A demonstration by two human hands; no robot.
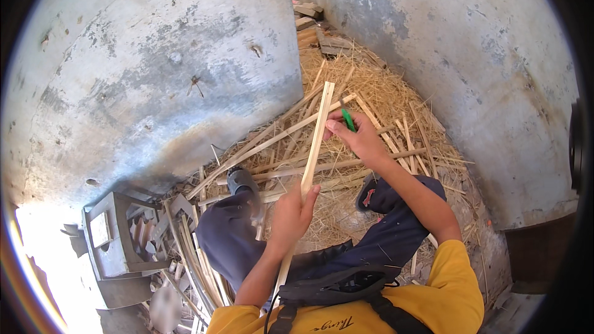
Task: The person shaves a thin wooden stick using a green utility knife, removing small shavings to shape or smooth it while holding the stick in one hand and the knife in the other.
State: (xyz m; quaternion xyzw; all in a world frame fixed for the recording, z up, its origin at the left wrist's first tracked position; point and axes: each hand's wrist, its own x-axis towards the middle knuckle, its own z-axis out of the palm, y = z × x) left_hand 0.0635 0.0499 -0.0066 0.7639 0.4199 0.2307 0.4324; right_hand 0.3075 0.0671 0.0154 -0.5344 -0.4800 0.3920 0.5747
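Observation:
A long, pale wooden strip slants up and away from my lap, its far end bare. Partway down its length, my left hand is closed round it, thumb along the right side. Close to the strip's upper part is my right hand, its fingers closed round a slim green-handled knife. A short dark blade shows beyond the handle, pointing up. The fingertips of that hand are at the strip's right edge; whether they press on it I cannot tell.
Shavings and loose wooden strips cover the floor between my legs and beyond. Worn grey walls rise ahead and to the right. A grey boxy frame stands at left beside scrap wood. My shod feet flank the pile.

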